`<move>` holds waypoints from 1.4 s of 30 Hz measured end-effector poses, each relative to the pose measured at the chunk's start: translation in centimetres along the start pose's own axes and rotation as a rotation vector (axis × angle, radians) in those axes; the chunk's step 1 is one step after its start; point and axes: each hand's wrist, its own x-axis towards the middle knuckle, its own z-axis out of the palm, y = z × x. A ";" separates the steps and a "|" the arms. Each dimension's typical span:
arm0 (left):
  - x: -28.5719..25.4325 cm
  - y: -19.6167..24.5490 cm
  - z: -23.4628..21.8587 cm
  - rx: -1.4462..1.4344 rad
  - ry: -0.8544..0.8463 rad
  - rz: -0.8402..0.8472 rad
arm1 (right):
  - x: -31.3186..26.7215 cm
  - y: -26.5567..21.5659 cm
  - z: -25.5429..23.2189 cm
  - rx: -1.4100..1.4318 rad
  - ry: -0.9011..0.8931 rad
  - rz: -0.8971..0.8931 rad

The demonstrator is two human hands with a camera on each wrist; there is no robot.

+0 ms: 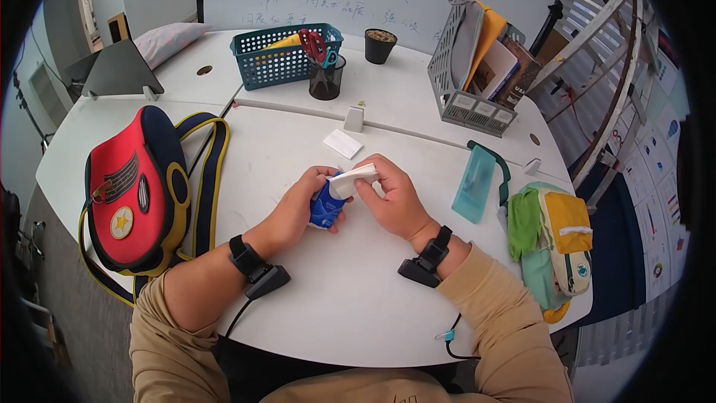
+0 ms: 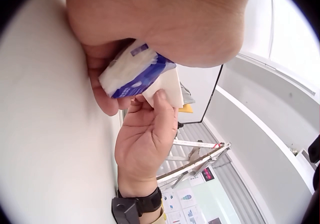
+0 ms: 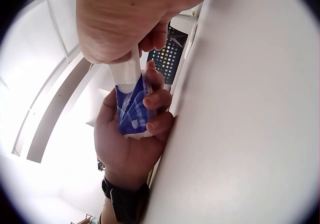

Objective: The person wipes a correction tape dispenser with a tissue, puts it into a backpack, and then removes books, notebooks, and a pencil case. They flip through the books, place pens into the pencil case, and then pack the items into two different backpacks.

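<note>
My left hand (image 1: pixel 291 209) grips a small blue-and-white tissue pack (image 1: pixel 325 207), its fingers curled round the sides. In the right wrist view the blue wrapper (image 3: pixel 134 111) faces the camera, with left fingers along its edge. A folded white tissue (image 1: pixel 353 181) sticks out of the pack's top end. My right hand (image 1: pixel 397 198) pinches that tissue between thumb and fingers, as the left wrist view also shows with the thumb (image 2: pixel 161 104) on it. Another folded white tissue (image 1: pixel 343 144) lies flat on the table just beyond the hands.
A red and navy backpack (image 1: pixel 134 194) stands at left. To the right are a teal pouch (image 1: pixel 475 183) and a green, cream and yellow bag (image 1: pixel 556 246). A blue basket (image 1: pixel 268 67), pen holder (image 1: pixel 326 83), small pot (image 1: pixel 380 46) and grey file rack (image 1: pixel 477 108) stand behind.
</note>
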 end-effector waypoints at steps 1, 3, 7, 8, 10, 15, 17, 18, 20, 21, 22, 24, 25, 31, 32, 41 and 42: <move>0.1 -0.1 -0.1 0.004 -0.007 0.003 | 0.0 -0.3 -0.1 -0.044 -0.010 -0.013; 0.3 -0.3 -0.3 0.011 -0.020 0.008 | 0.1 -0.7 -0.4 -0.132 -0.029 -0.039; 0.0 -0.1 -0.1 0.027 -0.032 0.002 | 0.1 -1.2 -0.2 -0.148 -0.014 -0.022; 0.0 -0.2 -0.1 0.040 -0.037 0.006 | 0.1 -1.0 -0.2 -0.163 -0.005 -0.038; 0.0 -0.2 -0.1 0.069 -0.047 0.009 | 0.2 -0.8 -0.3 -0.222 0.009 -0.088; 0.0 -0.3 -0.3 0.077 -0.097 0.016 | 0.1 -1.3 -0.1 -0.133 0.002 -0.032; 0.0 -0.3 -0.4 0.085 -0.099 0.015 | 0.0 -1.4 -0.1 -0.117 -0.004 -0.024; 0.0 -0.3 -0.4 0.089 -0.100 0.015 | 0.0 -1.4 -0.1 -0.108 -0.006 -0.019; -0.1 -0.1 -0.2 0.090 -0.095 0.006 | 0.1 -1.1 -0.3 -0.160 0.008 -0.117; -0.1 0.0 -0.1 0.089 -0.092 0.001 | 0.2 -0.9 -0.4 -0.186 0.015 -0.165; -0.2 0.1 0.0 0.082 -0.095 -0.005 | 0.2 -0.8 -0.4 -0.185 0.017 -0.172; -0.4 0.4 0.2 0.069 -0.101 -0.016 | 0.3 -0.7 -0.4 -0.183 0.019 -0.187; -0.3 0.4 0.2 0.067 -0.097 -0.015 | 0.3 -0.7 -0.3 -0.188 0.021 -0.182; -0.3 0.1 0.0 0.061 -0.112 -0.022 | 0.2 -0.6 -0.2 -0.157 0.021 -0.121; -0.3 0.0 0.0 0.060 -0.124 -0.018 | 0.1 -0.4 -0.2 -0.131 0.019 -0.101; -0.3 0.1 0.0 0.042 -0.117 -0.003 | -0.4 0.3 0.0 -0.020 0.018 0.029; -0.3 0.2 0.0 0.038 -0.118 -0.008 | -0.4 0.3 0.0 -0.037 0.022 0.022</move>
